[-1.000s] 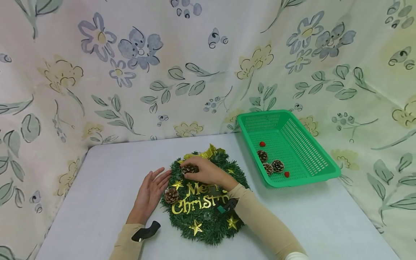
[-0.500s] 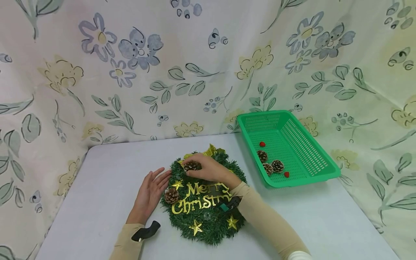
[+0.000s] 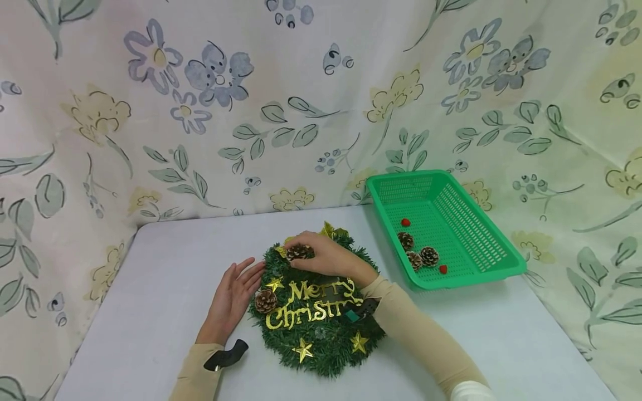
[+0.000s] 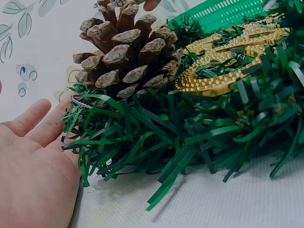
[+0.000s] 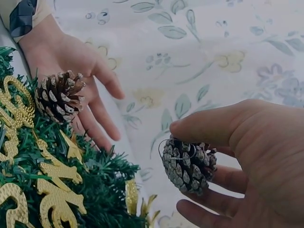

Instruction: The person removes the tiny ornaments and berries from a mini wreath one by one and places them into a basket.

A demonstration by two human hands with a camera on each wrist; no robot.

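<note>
A green tinsel wreath [image 3: 326, 356] with gold "Merry Christmas" lettering [image 3: 313, 314] and gold stars lies on the table. My right hand [image 3: 328, 257] holds a pine cone [image 3: 300, 252] between thumb and fingers over the wreath's upper left. In the right wrist view a thin wire loop shows on that pine cone [image 5: 187, 166]. At the wreath's left side sits another pine cone [image 3: 266, 301], nestled in the tinsel. My left hand [image 3: 233, 298] rests palm up with straight fingers at the wreath's left edge, holding nothing; the left wrist view shows its fingers [image 4: 50, 126] beside the tinsel.
To the right stands a green plastic basket [image 3: 466, 223] containing several pine cones [image 3: 429, 256] and two small red pieces [image 3: 405, 222]. A gold bow [image 3: 335, 229] tops the wreath. Behind the white table [image 3: 170, 267] hangs a floral cloth [image 3: 321, 111].
My right hand has shifted slightly right and away from me, carrying the pine cone along the top of the wreath. The left hand has stayed in place.
</note>
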